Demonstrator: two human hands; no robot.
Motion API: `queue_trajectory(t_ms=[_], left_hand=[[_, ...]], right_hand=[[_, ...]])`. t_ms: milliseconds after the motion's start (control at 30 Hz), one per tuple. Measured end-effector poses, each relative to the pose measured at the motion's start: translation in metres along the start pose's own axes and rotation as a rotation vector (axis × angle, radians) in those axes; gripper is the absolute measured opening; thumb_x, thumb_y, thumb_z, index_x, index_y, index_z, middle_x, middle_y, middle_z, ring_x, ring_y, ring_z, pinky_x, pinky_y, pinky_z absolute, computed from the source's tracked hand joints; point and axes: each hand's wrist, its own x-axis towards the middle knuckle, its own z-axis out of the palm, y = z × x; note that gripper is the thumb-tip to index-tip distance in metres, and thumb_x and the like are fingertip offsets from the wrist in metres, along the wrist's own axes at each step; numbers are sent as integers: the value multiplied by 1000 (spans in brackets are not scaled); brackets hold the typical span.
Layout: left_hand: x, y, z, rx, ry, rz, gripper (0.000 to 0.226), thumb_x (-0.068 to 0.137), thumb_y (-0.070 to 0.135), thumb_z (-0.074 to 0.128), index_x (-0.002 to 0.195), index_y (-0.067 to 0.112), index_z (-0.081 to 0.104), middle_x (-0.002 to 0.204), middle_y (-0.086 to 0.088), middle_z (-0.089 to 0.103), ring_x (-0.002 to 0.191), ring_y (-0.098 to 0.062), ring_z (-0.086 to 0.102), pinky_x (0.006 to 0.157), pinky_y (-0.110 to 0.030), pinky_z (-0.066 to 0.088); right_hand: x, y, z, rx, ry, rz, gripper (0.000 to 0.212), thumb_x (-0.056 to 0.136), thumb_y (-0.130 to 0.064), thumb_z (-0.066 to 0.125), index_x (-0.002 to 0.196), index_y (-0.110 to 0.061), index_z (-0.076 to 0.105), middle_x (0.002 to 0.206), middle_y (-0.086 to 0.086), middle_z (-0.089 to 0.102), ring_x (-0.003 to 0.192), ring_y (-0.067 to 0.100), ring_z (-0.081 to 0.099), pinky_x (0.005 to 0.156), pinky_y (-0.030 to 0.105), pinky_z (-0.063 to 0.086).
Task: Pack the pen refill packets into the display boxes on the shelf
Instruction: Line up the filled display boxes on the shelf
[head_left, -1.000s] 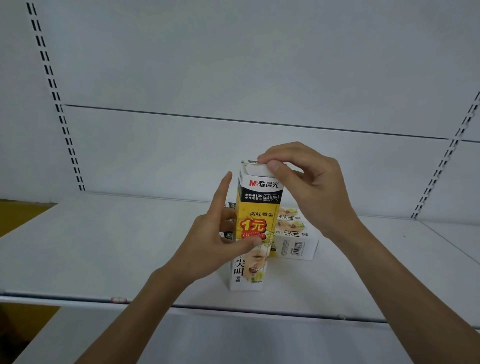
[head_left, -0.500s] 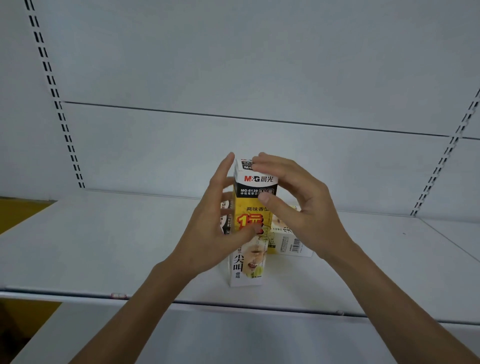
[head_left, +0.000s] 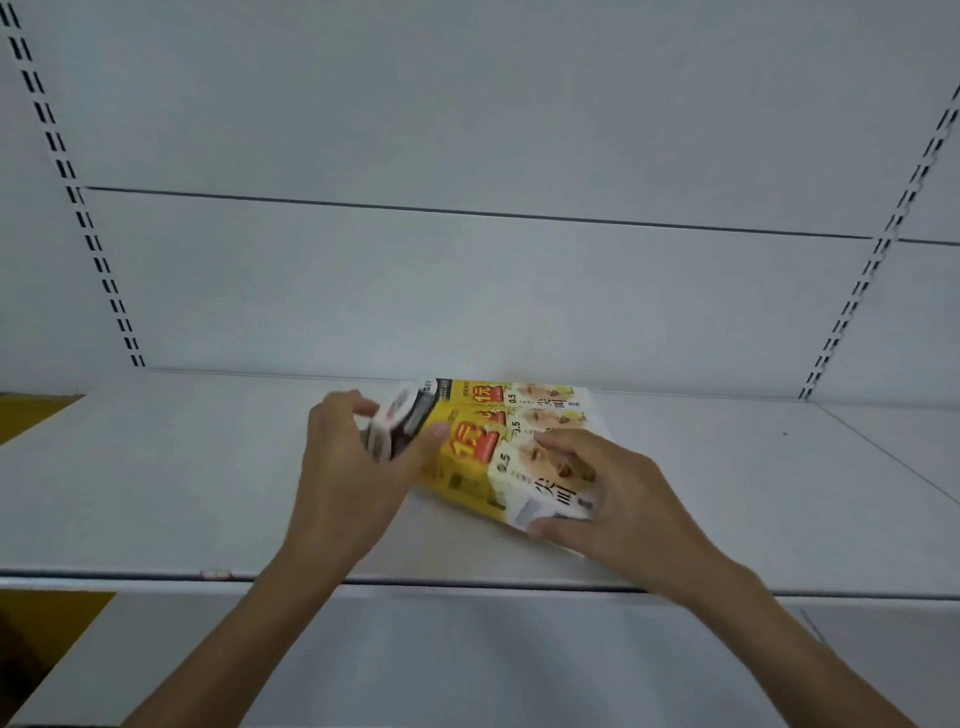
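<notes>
A yellow and white display box (head_left: 483, 467) lies on its side on the white shelf (head_left: 156, 493), its long axis running left to right. My left hand (head_left: 353, 467) grips its black and white top end at the left. My right hand (head_left: 608, 499) grips its white bottom end at the right, fingers on top and thumb at the near corner. Two more boxes of the same print (head_left: 540, 408) lie flat directly behind it, side by side. The held box's left end is blurred.
The shelf's front edge (head_left: 467, 584) runs across below my wrists. A white back panel with slotted uprights (head_left: 98, 249) at left and right (head_left: 872, 260) rises behind. A lower shelf (head_left: 467, 665) shows beneath.
The box stood upright in both hands; now it lies on its side next to the other boxes. My right hand moved from its top to its bottom end.
</notes>
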Motion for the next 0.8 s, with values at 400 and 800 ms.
queue_trajectory(t_ms=[400, 800], left_hand=[[37, -35, 4, 468, -651, 57, 137, 37, 75, 57, 143, 24, -13, 154, 7, -10, 138, -7, -15, 112, -36, -8], [69, -49, 26, 233, -640, 139, 95, 45, 62, 66, 120, 67, 7, 140, 26, 36, 125, 9, 32, 113, -49, 17]], right_hand=[[29, 40, -20, 236, -234, 376, 112, 66, -16, 82, 145, -33, 5, 96, -38, 47, 77, -26, 53, 65, 1, 41], [62, 65, -16, 301, -245, 372, 95, 69, -12, 80, 139, -34, 20, 108, -29, 56, 96, -13, 56, 78, 7, 43]])
